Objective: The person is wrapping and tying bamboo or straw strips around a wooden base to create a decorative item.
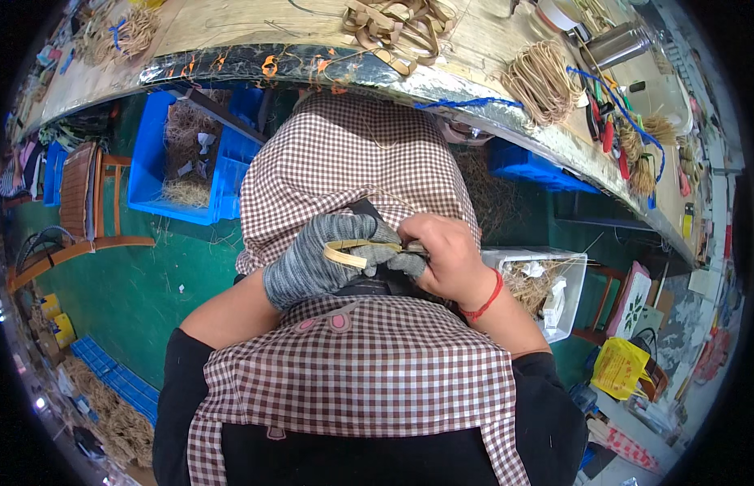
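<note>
My left hand [312, 257], in a grey knitted glove, is closed on a pale, flat plant-fibre strip [348, 260] bent into a loop in front of my lap. Bare, with a red cord round the wrist, my right hand [451, 249] meets the left at the strip's right end. Its fingers are bent and pressed together over a small dark spot that I cannot make out. Beneath both hands lies my brown-and-white checked apron [352, 154].
Ahead runs a wooden workbench [255, 24] bearing flat brown strips [401, 32], a coiled bundle [543, 81] and red-handled tools [608, 134]. Blue crates [170, 206] stand beneath it. A white bin [567, 312] of scraps is at my right, a wooden chair [85, 247] at left.
</note>
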The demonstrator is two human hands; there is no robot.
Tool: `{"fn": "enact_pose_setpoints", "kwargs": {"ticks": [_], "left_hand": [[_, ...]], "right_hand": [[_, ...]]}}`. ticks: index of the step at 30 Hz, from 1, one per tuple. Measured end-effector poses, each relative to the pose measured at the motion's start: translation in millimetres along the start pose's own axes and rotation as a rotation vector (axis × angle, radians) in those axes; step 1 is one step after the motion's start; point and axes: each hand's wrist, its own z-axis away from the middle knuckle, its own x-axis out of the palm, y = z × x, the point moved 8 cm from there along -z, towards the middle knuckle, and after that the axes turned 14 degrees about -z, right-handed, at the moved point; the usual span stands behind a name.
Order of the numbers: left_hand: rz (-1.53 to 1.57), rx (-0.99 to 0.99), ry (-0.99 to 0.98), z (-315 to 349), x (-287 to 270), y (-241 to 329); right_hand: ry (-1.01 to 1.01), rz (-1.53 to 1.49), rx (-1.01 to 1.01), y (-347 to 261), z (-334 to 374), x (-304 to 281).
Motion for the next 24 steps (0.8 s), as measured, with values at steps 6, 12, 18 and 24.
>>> {"fn": "enact_pose_setpoints", "kwargs": {"ticks": [6, 12, 18, 24], "left_hand": [[0.125, -0.201, -0.08, 6.0, 6.9, -15.2], [0.073, -0.181, -0.085, 5.3, 7.2, -14.9], [0.022, -0.133, -0.098, 4.0, 6.7, -12.6], [0.083, -0.216, -0.097, 7.3, 8.9, -20.7]], "right_hand": [[-0.016, 0.004, 0.01, 1.9, 0.0, 1.7], [-0.009, 0.003, 0.009, 2.9, 0.9, 2.4], [-0.014, -0.001, 0.012, 2.7, -0.1, 2.8], [-0.021, 0.012, 0.015, 2.3, 1.1, 4.7]]}}
